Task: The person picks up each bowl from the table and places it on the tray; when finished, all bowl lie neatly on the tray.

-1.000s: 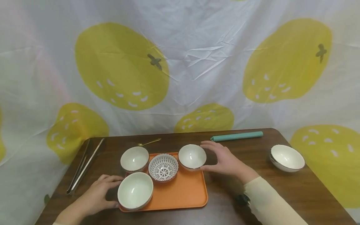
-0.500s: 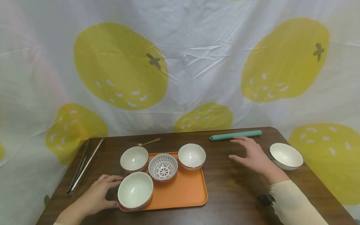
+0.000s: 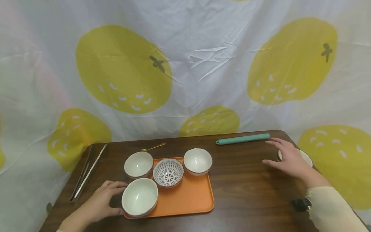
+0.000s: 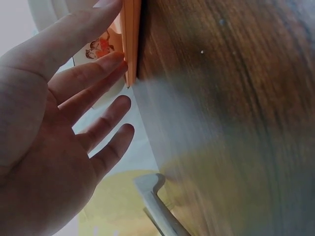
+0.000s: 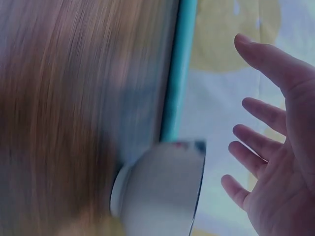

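My left hand [image 3: 99,203] is beside the front-left white bowl [image 3: 139,198] on the orange tray [image 3: 197,198]. Its thumb and index fingertip are right at the tray's edge in the left wrist view, the other fingers spread loosely. My right hand [image 3: 290,160], fingers spread and holding nothing, overlaps a white bowl [image 3: 306,158] at the table's right side. That bowl [image 5: 162,191] shows below the fingers in the right wrist view. A patterned bowl [image 3: 168,174] sits mid-tray between two more white bowls, one back-left [image 3: 139,163] and one back-right [image 3: 198,160].
Along the back edge lies a teal rod-shaped thing [image 3: 243,139]. A small gold spoon [image 3: 155,147] rests behind the tray. Long metal tongs [image 3: 90,170] lie at the table's left. A lemon-print cloth [image 3: 203,80] hangs behind the table.
My right hand has moved right, away from the back-right bowl on the tray, to the bowl at the table's right side. My left hand and the tray's bowls have stayed in place.
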Demonstrator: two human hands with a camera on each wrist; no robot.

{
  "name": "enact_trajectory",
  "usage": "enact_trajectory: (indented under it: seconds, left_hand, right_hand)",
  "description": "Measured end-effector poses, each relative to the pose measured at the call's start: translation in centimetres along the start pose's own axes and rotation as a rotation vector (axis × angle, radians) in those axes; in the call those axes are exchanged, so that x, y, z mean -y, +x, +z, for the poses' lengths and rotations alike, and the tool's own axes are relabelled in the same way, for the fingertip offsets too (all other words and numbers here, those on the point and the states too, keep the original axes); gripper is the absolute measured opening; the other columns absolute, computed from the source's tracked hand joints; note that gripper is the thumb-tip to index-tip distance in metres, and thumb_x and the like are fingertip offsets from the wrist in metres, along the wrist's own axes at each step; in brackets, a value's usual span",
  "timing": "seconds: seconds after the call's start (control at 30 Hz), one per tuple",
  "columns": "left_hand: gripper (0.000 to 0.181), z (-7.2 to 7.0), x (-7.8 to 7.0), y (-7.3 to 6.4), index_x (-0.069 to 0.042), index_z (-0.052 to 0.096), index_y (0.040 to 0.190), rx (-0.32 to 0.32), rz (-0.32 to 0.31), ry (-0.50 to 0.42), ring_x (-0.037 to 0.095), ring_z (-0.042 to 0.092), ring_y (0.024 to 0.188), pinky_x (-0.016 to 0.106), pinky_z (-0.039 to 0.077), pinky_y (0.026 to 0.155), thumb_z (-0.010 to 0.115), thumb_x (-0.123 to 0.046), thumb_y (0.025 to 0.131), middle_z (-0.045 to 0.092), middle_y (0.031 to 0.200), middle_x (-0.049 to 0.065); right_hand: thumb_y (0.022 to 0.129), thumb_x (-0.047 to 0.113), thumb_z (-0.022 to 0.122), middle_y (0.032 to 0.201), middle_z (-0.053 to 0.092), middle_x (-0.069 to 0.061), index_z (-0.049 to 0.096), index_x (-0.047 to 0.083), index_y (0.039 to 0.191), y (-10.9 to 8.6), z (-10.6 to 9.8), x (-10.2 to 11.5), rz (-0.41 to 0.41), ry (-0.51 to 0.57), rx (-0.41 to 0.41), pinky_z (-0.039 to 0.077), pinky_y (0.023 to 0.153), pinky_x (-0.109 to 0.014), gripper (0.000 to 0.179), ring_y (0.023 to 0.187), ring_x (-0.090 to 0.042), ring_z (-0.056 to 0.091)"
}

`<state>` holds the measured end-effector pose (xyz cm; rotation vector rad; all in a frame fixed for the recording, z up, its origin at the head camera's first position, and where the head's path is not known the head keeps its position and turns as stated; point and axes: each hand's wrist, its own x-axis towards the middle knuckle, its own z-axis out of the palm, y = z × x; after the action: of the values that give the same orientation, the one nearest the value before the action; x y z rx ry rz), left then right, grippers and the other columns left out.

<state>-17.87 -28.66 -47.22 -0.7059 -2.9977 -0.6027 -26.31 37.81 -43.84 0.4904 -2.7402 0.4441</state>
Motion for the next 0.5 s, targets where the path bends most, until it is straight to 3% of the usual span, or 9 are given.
enact_trajectory:
  seconds: [0.2, 0.5]
  left_hand:
    - [0.072, 0.0, 0.0, 0.1, -0.006, 0.073, 0.126, -0.001, 0.002, 0.006, 0.028, 0.054, 0.119, 0.066, 0.046, 0.093, 0.096, -0.034, 0.063, 0.067, 0.131, 0.001]
    - [0.073, -0.1, 0.0, 0.0, -0.006, 0.073, 0.126, 0.026, -0.003, -0.009, 0.029, 0.054, 0.118, 0.067, 0.046, 0.093, 0.097, -0.035, 0.063, 0.067, 0.132, 0.002]
  right_hand:
    - [0.071, 0.042, 0.092, 0.143, 0.052, -0.029, 0.055, 0.000, 0.140, -1.1, -0.9, -2.9, 0.069, 0.005, -0.016, 0.040, 0.089, -0.071, 0.088, 0.124, -0.057, 0.048]
    - [0.061, 0.043, 0.096, 0.135, 0.055, -0.037, 0.056, -0.004, 0.135, -2.6, -1.8, -5.3, 0.104, -0.018, -0.027, 0.044, 0.083, -0.066, 0.096, 0.116, -0.056, 0.053]
